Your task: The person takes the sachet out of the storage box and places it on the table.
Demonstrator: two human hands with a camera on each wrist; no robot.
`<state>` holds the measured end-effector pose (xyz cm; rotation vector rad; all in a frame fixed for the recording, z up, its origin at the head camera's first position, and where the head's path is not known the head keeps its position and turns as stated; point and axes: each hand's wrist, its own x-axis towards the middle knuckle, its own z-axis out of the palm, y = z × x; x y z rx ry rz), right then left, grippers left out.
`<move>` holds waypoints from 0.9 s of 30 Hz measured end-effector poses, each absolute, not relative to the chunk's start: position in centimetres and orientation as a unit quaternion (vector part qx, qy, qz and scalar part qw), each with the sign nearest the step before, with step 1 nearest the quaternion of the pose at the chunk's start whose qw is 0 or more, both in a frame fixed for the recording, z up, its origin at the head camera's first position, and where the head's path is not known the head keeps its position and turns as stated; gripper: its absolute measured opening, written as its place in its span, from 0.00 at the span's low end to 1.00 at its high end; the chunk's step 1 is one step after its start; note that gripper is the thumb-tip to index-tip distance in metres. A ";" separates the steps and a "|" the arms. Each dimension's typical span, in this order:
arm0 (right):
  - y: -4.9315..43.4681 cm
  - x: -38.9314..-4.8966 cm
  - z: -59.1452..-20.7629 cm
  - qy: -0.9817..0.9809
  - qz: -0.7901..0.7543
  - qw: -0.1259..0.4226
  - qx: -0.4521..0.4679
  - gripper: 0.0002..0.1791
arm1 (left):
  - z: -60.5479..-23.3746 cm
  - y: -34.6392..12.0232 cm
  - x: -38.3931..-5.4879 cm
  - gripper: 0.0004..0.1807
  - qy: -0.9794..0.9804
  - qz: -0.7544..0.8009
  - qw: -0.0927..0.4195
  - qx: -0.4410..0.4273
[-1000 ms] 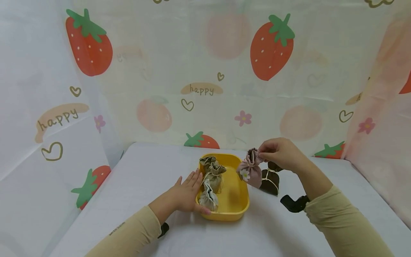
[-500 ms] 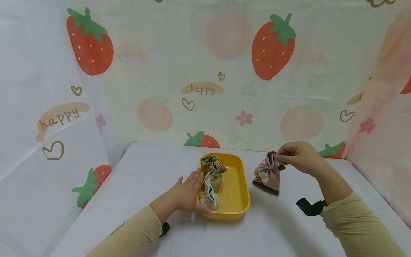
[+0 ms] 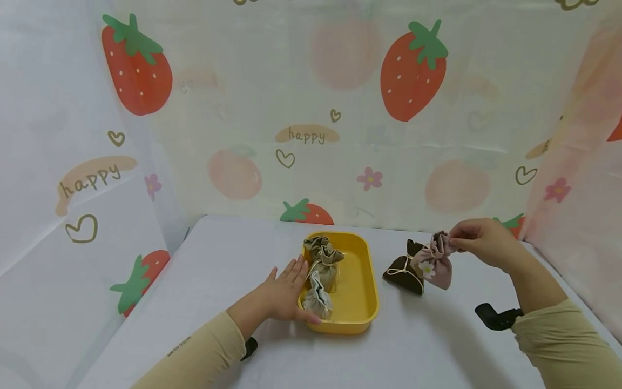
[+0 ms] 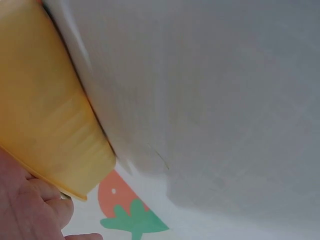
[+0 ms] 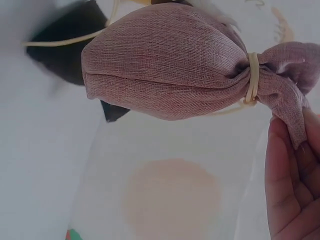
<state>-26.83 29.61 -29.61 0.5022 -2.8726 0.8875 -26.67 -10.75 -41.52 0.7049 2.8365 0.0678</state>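
In the head view my right hand (image 3: 483, 242) pinches the gathered top of a pink drawstring pouch (image 3: 439, 265) with a white flower on it. The right wrist view shows the pouch's cloth (image 5: 165, 65) hanging clear, its neck tied with a cream cord. Behind and left of it, a dark brown drawstring pouch (image 3: 402, 274) lies on the table. My left hand (image 3: 282, 294) rests with straight fingers along the left rim of a yellow tray (image 3: 362, 286). Inside that tray sit an olive-brown pouch (image 3: 326, 270), a darker one (image 3: 315, 243) behind it, and a pale grey pouch (image 3: 317, 302) in front.
A white cloth covers the table (image 3: 228, 254). Around it hang sheets printed with strawberries, and the back sheet (image 3: 311, 178) meets the table's far edge. A black strap piece (image 3: 495, 317) juts from the right wrist, another (image 3: 250, 348) from the left.
My right hand has carried the pink pouch rightward, away from the tray and across the dark brown pouch, which now shows more on its left. The left hand and tray stay put.
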 end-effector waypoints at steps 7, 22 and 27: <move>31.4 -27.0 -30.2 -0.944 0.283 0.028 0.167 0.06 | -41.6 -10.7 -26.7 0.73 0.965 0.025 0.111 0.236; 33.8 -27.3 -31.8 -0.935 0.313 0.018 0.167 0.06 | -41.5 -10.7 -26.6 0.72 0.965 0.022 0.109 0.237; 34.3 -27.6 -32.5 -0.926 0.331 0.010 0.179 0.06 | -41.5 -10.7 -26.6 0.72 0.965 0.024 0.111 0.238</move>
